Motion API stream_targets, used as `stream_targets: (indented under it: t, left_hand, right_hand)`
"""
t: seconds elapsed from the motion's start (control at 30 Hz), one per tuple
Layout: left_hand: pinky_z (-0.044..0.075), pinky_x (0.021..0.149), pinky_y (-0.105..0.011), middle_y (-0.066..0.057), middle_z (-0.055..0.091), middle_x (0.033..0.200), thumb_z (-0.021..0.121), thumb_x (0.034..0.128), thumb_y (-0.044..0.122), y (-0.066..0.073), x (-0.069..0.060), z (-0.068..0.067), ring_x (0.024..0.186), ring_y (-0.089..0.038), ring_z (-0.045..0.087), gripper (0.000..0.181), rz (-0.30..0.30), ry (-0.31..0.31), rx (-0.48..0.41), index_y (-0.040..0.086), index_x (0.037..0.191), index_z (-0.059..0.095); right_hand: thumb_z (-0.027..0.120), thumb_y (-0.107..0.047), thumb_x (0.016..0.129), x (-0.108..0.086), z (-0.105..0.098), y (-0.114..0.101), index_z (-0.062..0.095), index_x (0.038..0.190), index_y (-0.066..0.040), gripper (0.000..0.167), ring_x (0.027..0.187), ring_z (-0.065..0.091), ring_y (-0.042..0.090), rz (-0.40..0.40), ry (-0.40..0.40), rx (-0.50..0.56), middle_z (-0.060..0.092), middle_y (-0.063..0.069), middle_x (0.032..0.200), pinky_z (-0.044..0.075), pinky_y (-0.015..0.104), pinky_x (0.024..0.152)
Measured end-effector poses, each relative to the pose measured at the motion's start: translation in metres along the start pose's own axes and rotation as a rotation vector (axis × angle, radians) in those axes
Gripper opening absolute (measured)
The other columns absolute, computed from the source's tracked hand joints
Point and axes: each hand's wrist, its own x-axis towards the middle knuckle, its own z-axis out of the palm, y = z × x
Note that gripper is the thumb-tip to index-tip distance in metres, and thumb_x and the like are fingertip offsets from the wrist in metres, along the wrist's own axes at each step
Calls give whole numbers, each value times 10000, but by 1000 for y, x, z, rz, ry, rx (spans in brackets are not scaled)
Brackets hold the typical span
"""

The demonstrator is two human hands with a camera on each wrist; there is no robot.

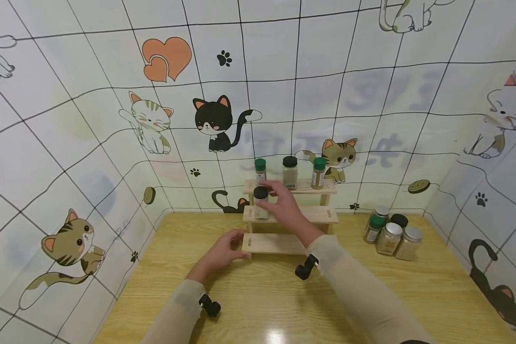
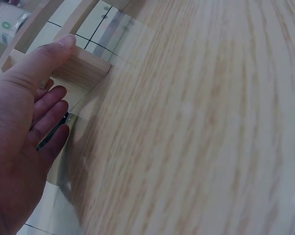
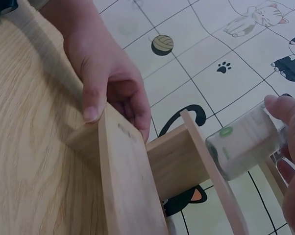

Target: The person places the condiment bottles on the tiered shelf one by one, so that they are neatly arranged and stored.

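A three-step wooden rack (image 1: pixel 279 243) stands on the table against the backdrop. My right hand (image 1: pixel 287 209) grips a clear spice jar (image 1: pixel 261 212) with a black lid, upright at the left end of the middle step. In the right wrist view that jar (image 3: pixel 243 144) has its base at the step's board, and its lid is mostly hidden by the fingers. My left hand (image 1: pixel 223 251) holds the left end of the lowest step, thumb in front and fingers behind. The left wrist view shows its thumb (image 2: pixel 54 53) against the wood.
On the top step stand a green-lidded jar (image 1: pixel 260 168), a black-lidded jar (image 1: pixel 290 174) and another green-lidded jar (image 1: pixel 318 174). Several more jars (image 1: pixel 389 239) cluster at the table's right. A cat-patterned, tile-lined backdrop (image 1: pixel 275 95) encloses the table (image 1: pixel 258 296).
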Motion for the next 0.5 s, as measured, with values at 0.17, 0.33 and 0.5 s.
stream_targets:
  t: [0.17,0.33,0.5]
  left_hand:
    - [439,1196,-581,-52,690,1420,968,892,340,1,0,0,1359,-293,615,773,-2,-3,-4,105,1529,597]
    - [445,1194,-568,-54,687,1423,966,892,341,2,0,0,1365,-291,615,781,-12,-8,-9,103,1535,590]
    - [451,1191,-562,-54,685,1432,967,894,324,1,0,1,1365,-288,614,771,-12,-8,-8,107,1532,592]
  right_hand:
    - [871,-197,998,-9,-10,6,616,1534,-73,606,1284,615,307,-24,48,-14,629,117,1410,519,565,1105]
    - [870,-177,997,-26,-28,12,676,1441,-62,498,1234,624,323,-38,88,-33,642,129,1330,541,594,1048]
    - [878,-129,980,-49,-51,15,720,1373,-60,429,1196,631,323,-28,94,-62,659,99,1288,556,593,1027]
